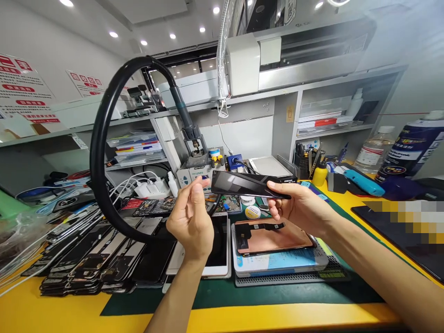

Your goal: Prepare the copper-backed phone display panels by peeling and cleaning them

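Observation:
My right hand (294, 199) grips the right end of a glossy black phone (239, 184), its thumb on the top face and its fingers below. The phone is tilted, and its dark face reflects the ceiling. Just off its left end, my left hand (192, 217) is raised with thumb and index finger pinched together and the other fingers curled. Whatever may be in that pinch is too small to make out. Beneath the phone lies a copper-backed screen panel (277, 238) with a black flex cable, resting on a blue and white box (280, 264).
Stacks of phone parts (93, 259) fill the left side, beside a white tablet (220, 249). A thick black flexible hose (95, 152) arches up at left. Circuit boards (227, 205) lie behind. Right stand a spray can (409, 148) and a clear bottle (374, 150).

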Available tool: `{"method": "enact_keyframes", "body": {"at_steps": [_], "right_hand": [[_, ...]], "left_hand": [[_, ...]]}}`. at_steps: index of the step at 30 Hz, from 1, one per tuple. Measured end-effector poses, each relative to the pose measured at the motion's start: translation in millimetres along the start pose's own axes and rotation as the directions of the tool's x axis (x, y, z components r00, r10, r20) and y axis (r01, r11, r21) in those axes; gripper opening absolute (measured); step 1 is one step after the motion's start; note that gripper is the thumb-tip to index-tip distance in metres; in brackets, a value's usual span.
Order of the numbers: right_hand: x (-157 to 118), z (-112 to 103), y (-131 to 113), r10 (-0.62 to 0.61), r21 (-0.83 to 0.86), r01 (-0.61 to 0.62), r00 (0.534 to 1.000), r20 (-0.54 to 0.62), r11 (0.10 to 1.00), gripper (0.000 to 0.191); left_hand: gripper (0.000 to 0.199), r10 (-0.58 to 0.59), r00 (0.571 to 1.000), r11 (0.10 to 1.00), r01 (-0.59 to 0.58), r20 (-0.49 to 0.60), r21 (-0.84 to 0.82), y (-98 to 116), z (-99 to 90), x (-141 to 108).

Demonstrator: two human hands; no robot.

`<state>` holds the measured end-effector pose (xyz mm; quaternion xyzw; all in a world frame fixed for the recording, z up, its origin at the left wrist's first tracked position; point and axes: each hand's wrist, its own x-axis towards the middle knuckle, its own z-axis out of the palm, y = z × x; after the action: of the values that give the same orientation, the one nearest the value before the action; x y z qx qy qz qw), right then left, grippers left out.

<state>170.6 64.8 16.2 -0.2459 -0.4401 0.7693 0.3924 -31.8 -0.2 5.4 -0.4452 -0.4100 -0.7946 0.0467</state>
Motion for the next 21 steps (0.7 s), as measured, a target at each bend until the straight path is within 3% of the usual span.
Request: {"method": "enact_keyframes", "body": {"at_steps": [3, 7, 9, 11, 18, 21], "right_hand": [[0, -4, -4, -0.032, -0.101, 0.034, 0.999, 0.02, 0.994, 0.023], [0, -10, -12, -0.032, -0.242, 0.04, 0.999, 0.034, 0.969, 0.027], [-1, -12, -16, -0.032, -0.285, 0.044, 0.998, 0.044, 0.958, 0.029], [-1, -13, -19, -0.033, -0.313, 0.047, 0.998, 0.049, 0.948, 0.031], [-3, -14, -23, -0.061, -0.345, 0.076, 0.997, 0.054, 0.936, 0.043], [-4, -11, -21, -0.177, -0.308, 0.198, 0.979, 0.096, 0.93, 0.056]], "left_hand": [[0.023, 0.014, 0.97, 1.0, -0.008, 0.244, -0.027, -3, -6.8, 4], [0.033, 0.013, 0.777, 0.995, -0.072, 0.629, 0.068, -7, -13.2, 7], [0.04, -0.038, 0.696, 0.987, -0.087, 0.717, 0.137, -8, -13.0, 7], [0.046, -0.073, 0.65, 0.98, -0.094, 0.757, 0.175, -6, -11.6, 6], [0.05, -0.181, 0.59, 0.972, -0.013, 0.787, 0.234, -1, -7.5, -2], [0.057, -0.262, 0.647, 0.959, 0.09, 0.716, 0.269, -2, -5.3, -7]]}}
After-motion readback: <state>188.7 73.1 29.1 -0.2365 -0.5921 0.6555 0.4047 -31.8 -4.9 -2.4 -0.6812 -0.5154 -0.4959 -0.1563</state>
